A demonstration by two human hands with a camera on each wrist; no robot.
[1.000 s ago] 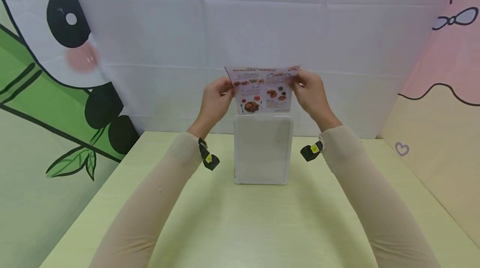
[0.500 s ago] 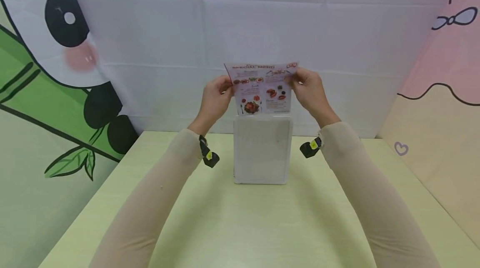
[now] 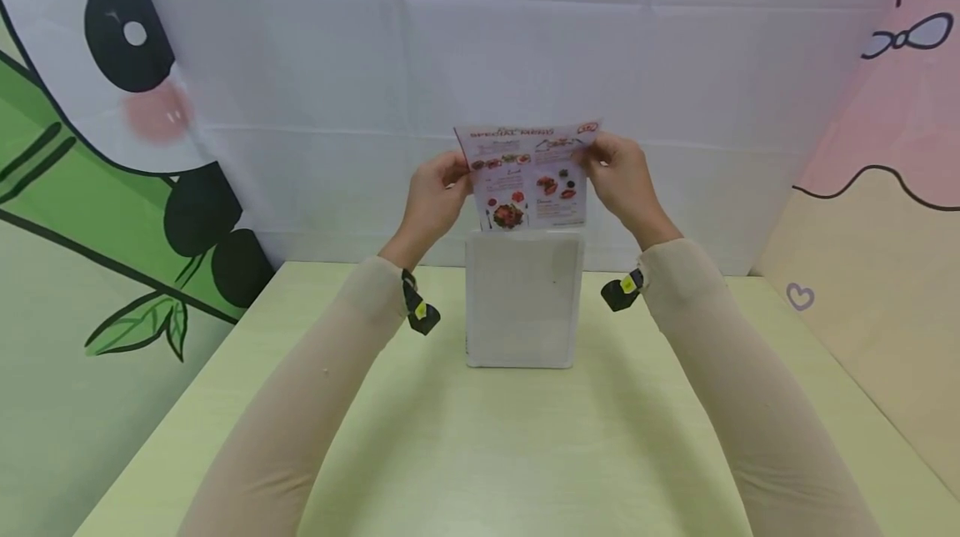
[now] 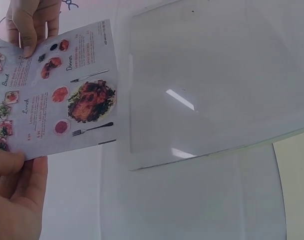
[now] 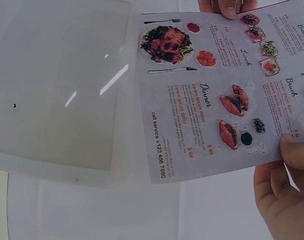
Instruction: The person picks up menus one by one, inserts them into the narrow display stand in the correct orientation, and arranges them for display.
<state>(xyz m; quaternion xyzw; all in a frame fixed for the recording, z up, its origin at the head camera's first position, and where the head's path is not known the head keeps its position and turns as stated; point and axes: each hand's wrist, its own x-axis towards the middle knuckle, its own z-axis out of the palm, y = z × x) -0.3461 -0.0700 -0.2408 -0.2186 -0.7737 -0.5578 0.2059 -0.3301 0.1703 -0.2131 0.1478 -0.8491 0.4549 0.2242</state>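
Observation:
A printed menu sheet with food pictures hangs upright just above a clear acrylic sign holder standing on the table. My left hand pinches the sheet's left edge and my right hand pinches its right edge. The sheet's bottom edge sits at the holder's top rim. In the left wrist view the menu lies beside the clear holder, with my left hand's fingers on it. The right wrist view shows the menu, the holder and my right hand's thumb on the sheet.
The pale green table stretches toward me. A white cloth backdrop with a panda print stands behind, and a pink and beige panel closes the right side.
Both hands raised the menu a little above the holder's top, and it has since shifted slightly to the right. The holder has stayed in place.

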